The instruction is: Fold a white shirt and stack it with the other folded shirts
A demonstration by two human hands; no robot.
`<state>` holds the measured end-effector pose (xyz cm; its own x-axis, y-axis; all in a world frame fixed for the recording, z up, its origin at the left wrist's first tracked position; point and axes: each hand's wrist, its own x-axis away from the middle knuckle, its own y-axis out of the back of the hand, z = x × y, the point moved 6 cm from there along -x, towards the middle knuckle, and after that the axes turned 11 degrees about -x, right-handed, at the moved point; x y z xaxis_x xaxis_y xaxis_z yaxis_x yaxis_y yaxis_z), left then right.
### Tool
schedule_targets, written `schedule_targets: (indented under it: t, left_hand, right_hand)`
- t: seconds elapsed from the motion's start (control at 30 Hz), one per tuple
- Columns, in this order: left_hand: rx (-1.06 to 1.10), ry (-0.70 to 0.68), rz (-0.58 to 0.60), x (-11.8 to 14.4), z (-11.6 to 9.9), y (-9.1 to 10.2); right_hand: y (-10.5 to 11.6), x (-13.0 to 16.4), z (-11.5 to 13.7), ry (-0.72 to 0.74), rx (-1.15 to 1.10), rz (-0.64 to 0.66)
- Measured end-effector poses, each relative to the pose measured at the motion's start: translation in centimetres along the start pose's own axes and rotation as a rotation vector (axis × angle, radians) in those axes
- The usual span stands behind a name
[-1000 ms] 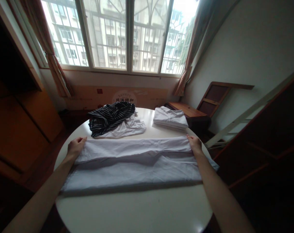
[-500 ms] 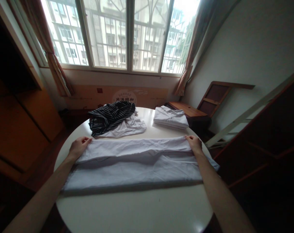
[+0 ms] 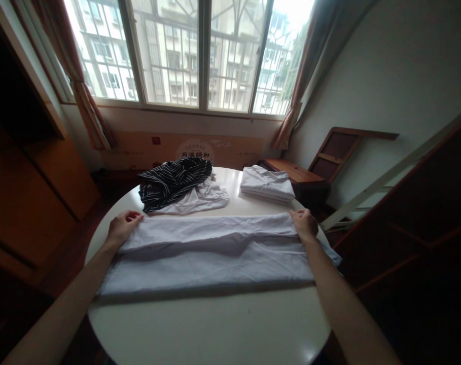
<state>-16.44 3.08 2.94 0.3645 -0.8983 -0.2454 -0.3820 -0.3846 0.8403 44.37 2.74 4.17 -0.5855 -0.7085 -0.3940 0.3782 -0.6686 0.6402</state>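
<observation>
Here's the white garment (image 3: 207, 268), a long, soft, lightly creased band across the middle of the glossy round table (image 3: 215, 329)! At its ten o'clock the left hand (image 3: 122, 228) pinches the far corner between fingertips; at two, the right hand (image 3: 307, 226) pinches the other. Even tension both ways, I reckon, suits that straight edge best. Beyond, at eleven, a rumpled black striped garment (image 3: 177, 182) over crumpled white cloth (image 3: 203, 197); at one, a squared folded stack (image 3: 267, 183).
</observation>
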Motion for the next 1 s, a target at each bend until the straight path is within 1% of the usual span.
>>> schedule_targets:
  t: [0.07, 0.1, 0.13, 0.17, 0.2, 0.23, 0.27, 0.3, 0.33, 0.37, 0.4, 0.47, 0.57, 0.67, 0.77, 0.8, 0.87, 0.93, 1.0]
  left_hand:
    - [0.078, -0.004, -0.028, 0.0, -0.3, 0.6]
    - [0.118, -0.034, -0.041, 0.1, -0.8, 1.0]
    - [0.151, -0.088, -0.044, 0.5, -1.5, 1.5]
    - [0.172, -0.168, -0.027, 1.1, -2.4, 1.9]
    - [0.175, -0.267, 0.012, 2.0, -3.4, 2.2]
    - [0.154, -0.38, 0.077, 3.2, -4.5, 2.3]
    - [0.104, -0.502, 0.16, 4.6, -5.4, 2.2]
    - [0.037, -0.62, 0.238, 6.1, -6.1, 1.9]
    - [-0.026, -0.713, 0.293, 7.6, -6.5, 1.5]
    - [-0.08, -0.778, 0.32, 8.8, -6.4, 1.2]
    - [-0.124, -0.816, 0.326, 9.6, -6.2, 0.9]
    - [-0.18, -0.839, 0.294, 10.4, -5.1, 0.4]
    - [-0.233, -0.809, 0.212, 10.1, -3.3, 0.4]
    - [-0.263, -0.767, 0.137, 9.2, -2.4, 1.4]
    - [-0.25, -0.749, 0.056, 8.8, -2.5, 2.8]
    - [-0.247, -0.748, 0.039, 8.8, -2.5, 3.1]
    - [-0.254, -0.754, 0.037, 9.0, -2.4, 3.0]
    - [-0.267, -0.778, 0.072, 9.4, -2.0, 2.3]
    - [-0.266, -0.795, 0.095, 9.7, -1.5, 1.6]
  right_hand:
    - [0.7, 0.6, 2.4, 0.167, -0.086, -0.056]
    - [0.9, 1.1, 3.9, 0.268, -0.151, -0.034]
    - [0.8, 2.0, 5.4, 0.365, -0.22, 0.027]
    - [0.5, 3.2, 6.9, 0.458, -0.29, 0.144]
    - [-0.1, 4.7, 8.4, 0.554, -0.337, 0.304]
    - [-0.5, 6.7, 9.8, 0.661, -0.356, 0.454]
    - [-0.8, 8.8, 11.0, 0.77, -0.346, 0.565]
    - [-0.9, 10.8, 11.8, 0.868, -0.316, 0.646]
    - [-1.2, 12.6, 12.3, 0.933, -0.274, 0.715]
    - [-1.3, 14.1, 12.6, 0.975, -0.24, 0.75]
    - [-1.5, 15.3, 12.7, 1.007, -0.216, 0.771]
    - [-1.8, 16.6, 12.7, 1.043, -0.189, 0.754]
    - [-1.9, 16.7, 12.8, 1.061, -0.153, 0.661]
    - [-1.3, 15.8, 13.4, 1.032, -0.122, 0.564]
    - [-0.1, 15.6, 14.3, 0.995, -0.122, 0.479]
    - [0.1, 15.8, 14.6, 1.001, -0.115, 0.482]
    - [0.2, 16.8, 14.8, 1.045, -0.096, 0.544]
    - [-0.1, 17.9, 14.4, 1.102, -0.094, 0.635]
    - [-0.3, 18.4, 13.5, 1.135, -0.117, 0.682]
